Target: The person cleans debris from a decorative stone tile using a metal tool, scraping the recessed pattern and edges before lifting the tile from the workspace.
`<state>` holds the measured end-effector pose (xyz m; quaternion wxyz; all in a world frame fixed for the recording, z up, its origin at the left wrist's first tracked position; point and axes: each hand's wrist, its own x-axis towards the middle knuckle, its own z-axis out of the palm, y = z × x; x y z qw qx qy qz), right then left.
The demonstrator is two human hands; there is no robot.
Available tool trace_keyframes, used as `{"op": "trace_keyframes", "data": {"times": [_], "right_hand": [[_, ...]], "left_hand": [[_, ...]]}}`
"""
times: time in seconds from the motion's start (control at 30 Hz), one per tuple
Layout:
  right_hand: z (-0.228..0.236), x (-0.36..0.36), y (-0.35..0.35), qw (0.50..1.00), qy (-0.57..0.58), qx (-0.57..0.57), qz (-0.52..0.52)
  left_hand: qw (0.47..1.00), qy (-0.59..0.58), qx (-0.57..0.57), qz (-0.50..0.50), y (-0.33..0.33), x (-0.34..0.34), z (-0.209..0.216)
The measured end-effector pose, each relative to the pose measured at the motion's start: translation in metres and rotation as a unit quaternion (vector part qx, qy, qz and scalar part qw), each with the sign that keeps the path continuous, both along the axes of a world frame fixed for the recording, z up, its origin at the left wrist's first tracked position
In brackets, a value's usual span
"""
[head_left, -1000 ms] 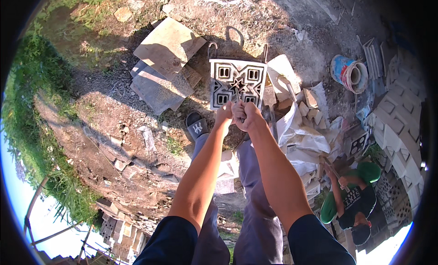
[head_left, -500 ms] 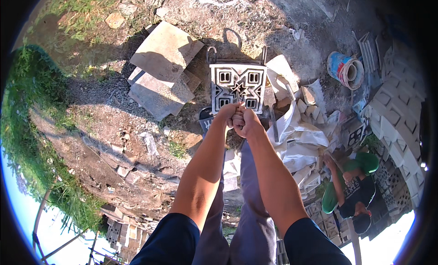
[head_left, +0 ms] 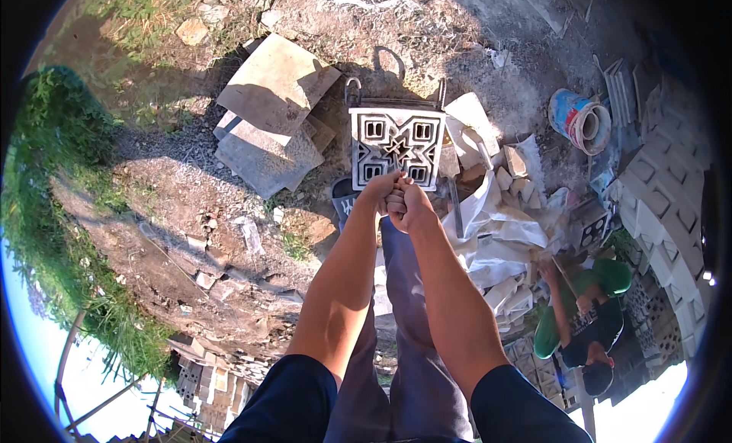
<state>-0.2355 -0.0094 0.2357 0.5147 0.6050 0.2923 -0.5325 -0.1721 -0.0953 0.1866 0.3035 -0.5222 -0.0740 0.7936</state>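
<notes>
A pale square ventilation block (head_left: 418, 148), with a star-shaped opening in its middle and paired slots at its corners, sits in a dark metal frame with upright loops (head_left: 353, 91) at its far side. Over the block's near edge my left hand (head_left: 380, 190) and my right hand (head_left: 412, 202) are closed and pressed together. A thin grey sliver shows above the fingertips towards the star; what they grip is mostly hidden. Just left of the hands is a dark slipper (head_left: 343, 201) with white marks.
Flat slabs (head_left: 274, 85) lie stacked at the left. Right of the block are a trowel-like tool (head_left: 456, 195), broken pieces and a white sack (head_left: 496, 245). A bucket (head_left: 577, 119) stands farther right, near rows of blocks (head_left: 659, 191). A co-worker (head_left: 591, 313) crouches at the lower right.
My hands stay clasped at the block's near edge, with barely any shift. The whole view has moved slightly, and the co-worker's arms have changed position a little.
</notes>
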Motion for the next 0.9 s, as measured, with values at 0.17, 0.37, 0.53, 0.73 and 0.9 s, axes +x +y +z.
{"op": "trace_keyframes", "data": {"times": [0.17, 0.37, 0.53, 0.73, 0.9], "right_hand": [[-0.006, -0.005, 0.007, 1.000, -0.001, -0.001, -0.011], [-0.002, -0.002, 0.007, 0.999, 0.029, -0.010, -0.029], [-0.002, -0.006, 0.007, 0.999, 0.026, -0.012, -0.024], [-0.002, -0.009, 0.010, 0.999, 0.011, -0.024, -0.040], [-0.004, -0.007, 0.010, 0.999, 0.004, -0.027, -0.045]], "left_hand": [[0.998, -0.018, -0.042, 0.031, 0.013, -0.008, -0.002], [0.998, -0.036, -0.044, 0.010, 0.012, -0.010, -0.001], [0.992, -0.060, -0.109, -0.024, 0.014, -0.016, -0.002], [0.995, -0.056, -0.082, -0.015, 0.017, -0.017, -0.001], [0.995, -0.062, -0.071, 0.010, 0.019, -0.009, -0.007]]}}
